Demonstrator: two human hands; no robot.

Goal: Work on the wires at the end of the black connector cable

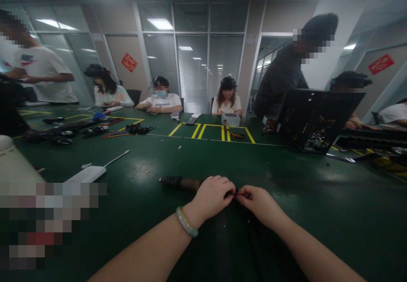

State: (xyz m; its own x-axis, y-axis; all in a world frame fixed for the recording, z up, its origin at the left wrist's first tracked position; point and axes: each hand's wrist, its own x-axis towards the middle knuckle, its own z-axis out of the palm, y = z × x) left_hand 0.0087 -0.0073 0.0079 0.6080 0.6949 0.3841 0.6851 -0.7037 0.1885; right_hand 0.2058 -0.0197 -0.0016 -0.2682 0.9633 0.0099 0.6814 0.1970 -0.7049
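Note:
My left hand (213,195) and my right hand (259,203) meet over the green table (286,180) near its front edge. Both have fingers curled and pinched together on a small dark thing (235,194) between them, too small to name. A jade bracelet (187,221) circles my left wrist. Just left of my left hand lies a dark cylindrical tool (179,182), partly hidden behind the knuckles. A dark cloth or mat (229,239) lies under my forearms.
A white power strip (90,172) with a cable lies to the left. An opened black computer case (313,121) stands at the right. Cables and tools (95,129) lie at the far left. Several other people sit or stand around the table.

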